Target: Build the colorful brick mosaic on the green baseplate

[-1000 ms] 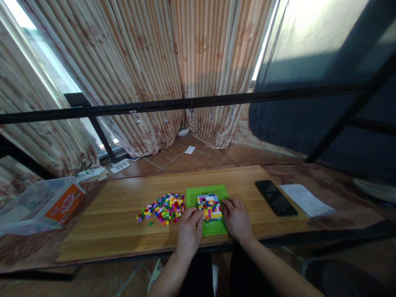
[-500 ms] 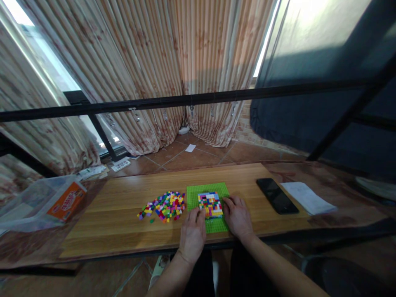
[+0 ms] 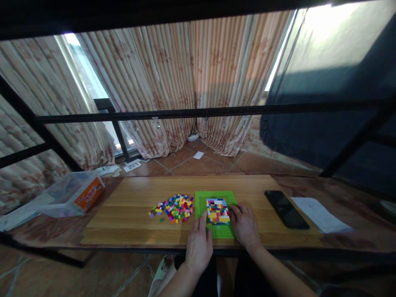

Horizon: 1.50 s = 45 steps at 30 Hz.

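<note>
A block build (image 3: 218,210) in many colours sits on a green studded baseplate (image 3: 201,199), its top a patchwork with a small dark gap near the far left corner. My left hand (image 3: 199,243) rests by the build's near left side, fingers stretched and thumb apart, nothing visible in it. On the other side, my right hand (image 3: 246,225) lies over the baseplate's right edge with fingers loosely bent and apart, the fingertips close to the build. Whether they touch it is hard to tell. Left of the baseplate spreads a pile of small loose building bricks (image 3: 179,207).
A black phone (image 3: 286,209) and a white paper sheet (image 3: 320,213) lie on the right. A clear plastic box (image 3: 66,194) with an orange label stands at the left end. Dark metal bars (image 3: 198,112) cross beyond the wooden board (image 3: 133,210), before curtains (image 3: 161,74).
The view has tilted and shifted, so everything sits lower and further right. My left hand has drawn slightly back from the build's near edge, uncovering its front side. My right hand stays beside it.
</note>
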{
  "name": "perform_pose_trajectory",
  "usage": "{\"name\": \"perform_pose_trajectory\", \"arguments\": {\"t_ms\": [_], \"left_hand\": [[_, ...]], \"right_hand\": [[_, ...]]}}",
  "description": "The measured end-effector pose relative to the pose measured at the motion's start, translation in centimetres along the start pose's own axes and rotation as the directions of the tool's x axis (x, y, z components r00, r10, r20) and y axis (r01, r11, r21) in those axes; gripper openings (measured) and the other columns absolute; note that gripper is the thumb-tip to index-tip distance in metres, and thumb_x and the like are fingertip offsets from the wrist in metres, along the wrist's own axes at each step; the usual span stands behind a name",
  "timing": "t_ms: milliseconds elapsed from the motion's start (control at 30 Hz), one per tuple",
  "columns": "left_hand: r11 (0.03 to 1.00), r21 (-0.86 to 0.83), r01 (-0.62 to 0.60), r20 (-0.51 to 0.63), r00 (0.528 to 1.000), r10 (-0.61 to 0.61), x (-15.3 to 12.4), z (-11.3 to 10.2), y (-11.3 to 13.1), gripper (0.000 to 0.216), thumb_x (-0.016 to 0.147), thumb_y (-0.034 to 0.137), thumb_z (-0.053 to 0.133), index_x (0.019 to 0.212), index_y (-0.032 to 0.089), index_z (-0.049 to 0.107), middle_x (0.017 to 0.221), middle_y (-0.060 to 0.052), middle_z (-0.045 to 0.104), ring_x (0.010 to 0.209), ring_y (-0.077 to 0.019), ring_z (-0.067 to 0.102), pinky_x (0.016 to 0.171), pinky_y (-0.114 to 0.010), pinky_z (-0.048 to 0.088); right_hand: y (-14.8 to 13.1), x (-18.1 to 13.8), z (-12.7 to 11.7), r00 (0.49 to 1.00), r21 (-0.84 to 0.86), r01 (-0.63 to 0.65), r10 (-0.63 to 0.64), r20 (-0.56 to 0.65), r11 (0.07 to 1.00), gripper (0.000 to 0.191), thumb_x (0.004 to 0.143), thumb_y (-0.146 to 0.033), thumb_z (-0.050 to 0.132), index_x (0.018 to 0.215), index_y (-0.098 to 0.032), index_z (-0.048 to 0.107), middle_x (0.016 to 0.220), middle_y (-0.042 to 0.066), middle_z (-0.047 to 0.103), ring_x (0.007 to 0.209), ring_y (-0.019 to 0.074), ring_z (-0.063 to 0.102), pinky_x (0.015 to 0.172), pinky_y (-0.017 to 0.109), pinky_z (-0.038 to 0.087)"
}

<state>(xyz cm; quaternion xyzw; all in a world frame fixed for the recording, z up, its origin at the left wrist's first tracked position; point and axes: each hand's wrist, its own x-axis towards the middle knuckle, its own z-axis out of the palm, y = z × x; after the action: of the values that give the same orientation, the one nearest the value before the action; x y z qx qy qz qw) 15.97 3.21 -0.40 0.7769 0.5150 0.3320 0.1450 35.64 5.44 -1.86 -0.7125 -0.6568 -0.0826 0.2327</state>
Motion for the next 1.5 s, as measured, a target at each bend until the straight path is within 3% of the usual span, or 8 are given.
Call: {"name": "perform_pose_trajectory", "arguments": {"t_ms": [233, 433, 533, 700, 933, 1133, 1300, 1500], "left_hand": [[0.989, -0.116, 0.093, 0.053, 0.995, -0.088, 0.8, 0.6, 0.0, 0.058, 0.079, 0.011, 0.052, 0.137, 0.015, 0.043, 0.126, -0.016, 0.06, 0.117, -0.0283, 0.057, 0.1, -0.044, 0.047], [0.981, -0.181, 0.076, 0.006, 0.997, -0.076, 0.2, -0.5, -1.0, 0.055, 0.077, 0.01, 0.053, 0.131, 0.023, 0.05, 0.122, -0.011, 0.062, 0.111, -0.0255, 0.06, 0.093, -0.042, 0.052], [0.978, -0.161, 0.132, -0.122, 0.981, -0.153, -0.7, -2.6, -3.1, 0.046, 0.08, 0.012, 0.05, 0.125, 0.024, 0.055, 0.111, -0.01, 0.066, 0.099, -0.0229, 0.064, 0.083, -0.038, 0.055], [0.922, 0.006, 0.387, -0.302, 0.88, -0.367, -1.1, -7.5, -8.3, 0.03, 0.082, 0.014, 0.05, 0.108, 0.016, 0.064, 0.099, -0.011, 0.068, 0.09, -0.0227, 0.066, 0.081, -0.038, 0.053], [0.915, 0.159, 0.372, -0.273, 0.907, -0.321, -0.5, -9.1, -11.5, 0.023, 0.081, 0.012, 0.052, 0.093, 0.019, 0.07, 0.102, -0.009, 0.069, 0.1, -0.0218, 0.063, 0.089, -0.036, 0.05], [0.935, 0.077, 0.346, -0.232, 0.918, -0.32, -0.6, -8.6, -10.1, 0.021, 0.083, 0.017, 0.051, 0.091, 0.02, 0.07, 0.096, -0.008, 0.072, 0.093, -0.0231, 0.067, 0.086, -0.037, 0.051], [0.924, -0.224, 0.311, -0.033, 0.945, -0.326, -0.4, -6.7, -5.8, 0.018, 0.083, 0.023, 0.051, 0.089, 0.019, 0.068, 0.082, -0.002, 0.072, 0.077, -0.0181, 0.068, 0.073, -0.029, 0.052], [0.919, -0.346, 0.189, -0.003, 0.979, -0.202, 1.4, -4.1, -1.0, 0.014, 0.08, 0.015, 0.053, 0.08, 0.018, 0.066, 0.079, -0.001, 0.068, 0.076, -0.015, 0.064, 0.071, -0.025, 0.05]], "right_hand": [[0.5, -0.2, 0.6, 0.999, -0.004, 0.032, -0.032, -0.007, 0.999, 0.029, 0.091, -0.021, 0.043, 0.109, -0.018, 0.065, 0.102, 0.011, 0.06, 0.096, 0.0245, 0.051, 0.084, 0.036, 0.041], [1.4, -0.3, 1.6, 0.997, -0.016, 0.075, -0.075, -0.027, 0.997, 0.029, 0.091, -0.024, 0.043, 0.108, -0.018, 0.065, 0.103, 0.011, 0.06, 0.093, 0.0248, 0.052, 0.084, 0.037, 0.042], [1.7, -0.4, 2.0, 0.997, -0.03, 0.075, -0.076, -0.02, 0.997, 0.03, 0.091, -0.026, 0.042, 0.108, -0.018, 0.065, 0.103, 0.011, 0.06, 0.093, 0.0255, 0.052, 0.085, 0.037, 0.043], [1.9, -0.4, 2.3, 0.998, -0.033, 0.069, -0.069, -0.009, 0.997, 0.029, 0.09, -0.026, 0.044, 0.109, -0.018, 0.065, 0.105, 0.011, 0.06, 0.094, 0.0256, 0.051, 0.086, 0.037, 0.043], [1.9, -0.4, 2.4, 0.998, -0.029, 0.066, -0.066, 0.0, 0.997, 0.03, 0.089, -0.026, 0.045, 0.111, -0.018, 0.064, 0.104, 0.011, 0.06, 0.093, 0.0258, 0.051, 0.086, 0.038, 0.043], [1.2, -0.3, 1.5, 0.999, 0.004, 0.048, -0.048, 0.007, 0.999, 0.03, 0.091, -0.023, 0.042, 0.11, -0.016, 0.065, 0.104, 0.011, 0.06, 0.097, 0.0248, 0.051, 0.087, 0.036, 0.043], [0.7, -0.2, 0.9, 1.0, 0.006, 0.03, -0.03, -0.003, 1.0, 0.029, 0.091, -0.022, 0.044, 0.11, -0.016, 0.065, 0.104, 0.01, 0.06, 0.097, 0.0241, 0.05, 0.088, 0.035, 0.041], [0.6, -0.1, 0.8, 1.0, -0.005, 0.008, -0.008, -0.002, 1.0, 0.028, 0.091, -0.021, 0.045, 0.109, -0.016, 0.066, 0.104, 0.011, 0.06, 0.096, 0.0236, 0.051, 0.086, 0.034, 0.041]]}}
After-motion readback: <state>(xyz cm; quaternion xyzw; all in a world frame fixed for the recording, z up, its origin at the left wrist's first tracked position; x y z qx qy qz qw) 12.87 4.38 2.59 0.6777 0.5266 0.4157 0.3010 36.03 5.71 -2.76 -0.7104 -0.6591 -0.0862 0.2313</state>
